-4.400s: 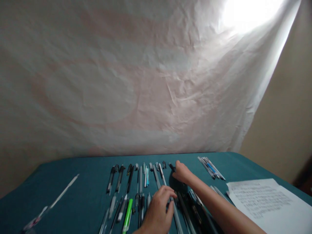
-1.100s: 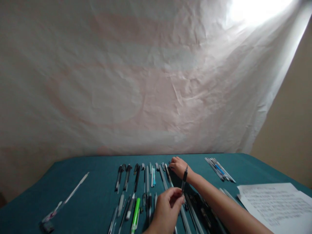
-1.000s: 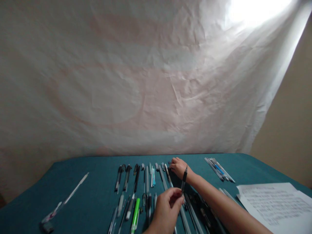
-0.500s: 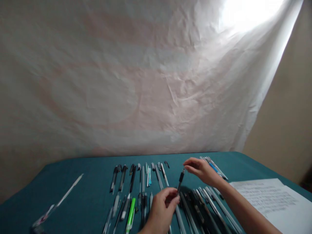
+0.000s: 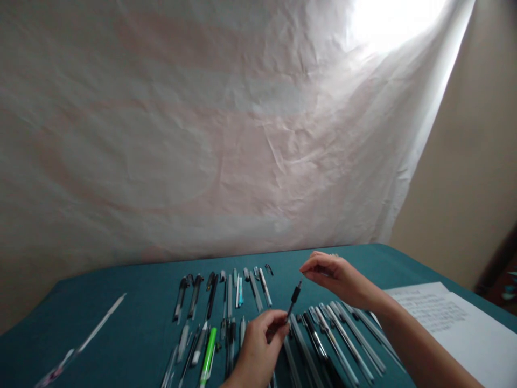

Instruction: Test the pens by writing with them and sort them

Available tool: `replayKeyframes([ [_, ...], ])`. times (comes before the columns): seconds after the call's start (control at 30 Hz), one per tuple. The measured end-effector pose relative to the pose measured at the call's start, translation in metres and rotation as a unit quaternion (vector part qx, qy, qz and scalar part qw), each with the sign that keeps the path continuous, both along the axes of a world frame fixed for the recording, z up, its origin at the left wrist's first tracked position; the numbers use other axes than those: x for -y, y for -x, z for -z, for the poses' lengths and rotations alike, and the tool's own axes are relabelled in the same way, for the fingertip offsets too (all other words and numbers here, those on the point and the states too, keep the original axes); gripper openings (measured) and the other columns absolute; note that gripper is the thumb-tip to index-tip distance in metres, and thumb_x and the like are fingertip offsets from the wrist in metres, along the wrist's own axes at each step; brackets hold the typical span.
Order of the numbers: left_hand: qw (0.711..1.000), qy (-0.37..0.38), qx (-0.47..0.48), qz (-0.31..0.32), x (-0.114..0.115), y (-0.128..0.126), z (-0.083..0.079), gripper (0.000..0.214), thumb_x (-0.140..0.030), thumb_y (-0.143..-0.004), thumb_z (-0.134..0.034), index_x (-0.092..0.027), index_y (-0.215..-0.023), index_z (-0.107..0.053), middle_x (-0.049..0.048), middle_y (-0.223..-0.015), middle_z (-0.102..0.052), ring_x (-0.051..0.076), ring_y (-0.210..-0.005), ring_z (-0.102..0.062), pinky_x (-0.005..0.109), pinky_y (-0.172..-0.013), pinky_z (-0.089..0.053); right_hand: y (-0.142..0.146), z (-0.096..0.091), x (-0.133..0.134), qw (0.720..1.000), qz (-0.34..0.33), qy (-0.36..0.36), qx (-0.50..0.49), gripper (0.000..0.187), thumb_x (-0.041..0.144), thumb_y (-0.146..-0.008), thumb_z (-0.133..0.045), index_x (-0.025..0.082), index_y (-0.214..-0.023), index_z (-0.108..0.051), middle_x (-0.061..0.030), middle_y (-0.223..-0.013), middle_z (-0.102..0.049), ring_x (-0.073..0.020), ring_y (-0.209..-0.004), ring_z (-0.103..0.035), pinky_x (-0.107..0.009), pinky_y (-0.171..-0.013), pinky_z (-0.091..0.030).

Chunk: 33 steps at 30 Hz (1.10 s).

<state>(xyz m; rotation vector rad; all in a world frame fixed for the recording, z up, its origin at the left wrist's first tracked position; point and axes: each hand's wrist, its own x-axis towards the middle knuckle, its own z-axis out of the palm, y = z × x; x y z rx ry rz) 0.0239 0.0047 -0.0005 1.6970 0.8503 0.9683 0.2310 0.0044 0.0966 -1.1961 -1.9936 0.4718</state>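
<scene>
My left hand (image 5: 262, 345) pinches a pen (image 5: 294, 296) by its clear lower barrel. The pen stands tilted, its black grip and narrow bare tip pointing up. Just above and right of that tip is my right hand (image 5: 333, 275), thumb and fingers pressed together. Whatever those fingertips hold, if anything, is too small to make out. A small gap separates them from the pen. Below the hands lie several clear and grey pens (image 5: 343, 334) in a slanted row, partly hidden by my left hand. A bright green pen (image 5: 208, 353) lies left of that hand.
Farther back on the dark green tablecloth (image 5: 133, 334) runs another row of pens (image 5: 214, 291), with a loose black cap (image 5: 269, 269) at its end. Written sheets of paper (image 5: 428, 310) lie at right. A long thin white item (image 5: 99, 326) lies at left.
My right hand has drawn slightly away from the pen's tip, leaving a wider gap. My left hand still holds the pen. The whole view has shifted a little to the right.
</scene>
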Motion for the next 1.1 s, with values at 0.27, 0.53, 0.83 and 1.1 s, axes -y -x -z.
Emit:
replayKeyframes([
  [0.27, 1.0, 0.0, -0.007, 0.009, 0.0, 0.0, 0.001, 0.026, -0.026, -0.08, -0.05, -0.019, -0.1, -0.063, 0.0063, -0.09, -0.066, 0.018, -0.086, -0.059, 0.027, -0.078, -0.045, 0.001, -0.007, 0.007, 0.999, -0.011, 0.028, 0.043, 0.016, 0.028, -0.081, -0.051, 0.02, -0.087, -0.063, -0.002, -0.081, -0.059, -0.0121, -0.071, -0.053, -0.024, -0.067, -0.043],
  [0.53, 0.999, -0.029, -0.032, 0.003, 0.004, 0.0, -0.008, 0.024, -0.023, -0.079, -0.05, -0.02, -0.097, -0.066, 0.0055, -0.086, -0.064, 0.017, -0.082, -0.058, 0.024, -0.072, -0.045, -0.003, -0.013, 0.014, 0.996, -0.015, 0.032, 0.077, 0.016, 0.027, -0.081, -0.05, 0.02, -0.086, -0.063, -0.0025, -0.081, -0.06, -0.0129, -0.072, -0.055, -0.026, -0.069, -0.044],
  [0.83, 0.998, -0.048, -0.037, 0.0, 0.003, 0.002, -0.009, 0.025, -0.022, -0.079, -0.05, -0.021, -0.098, -0.066, 0.0048, -0.084, -0.063, 0.017, -0.081, -0.058, 0.023, -0.07, -0.044, -0.004, -0.014, 0.017, 0.996, -0.009, 0.04, 0.085, 0.015, 0.024, -0.081, -0.05, 0.02, -0.086, -0.063, -0.0027, -0.083, -0.061, -0.0131, -0.072, -0.056, -0.025, -0.068, -0.045],
  [1.1, 0.997, -0.061, -0.046, -0.001, 0.004, 0.002, -0.009, 0.025, -0.023, -0.08, -0.049, -0.022, -0.099, -0.065, 0.004, -0.083, -0.063, 0.016, -0.079, -0.058, 0.022, -0.068, -0.043, -0.001, -0.014, 0.017, 0.994, -0.014, 0.063, 0.086, 0.015, 0.027, -0.08, -0.051, 0.02, -0.086, -0.063, -0.0026, -0.081, -0.062, -0.0139, -0.072, -0.057, -0.025, -0.066, -0.045],
])
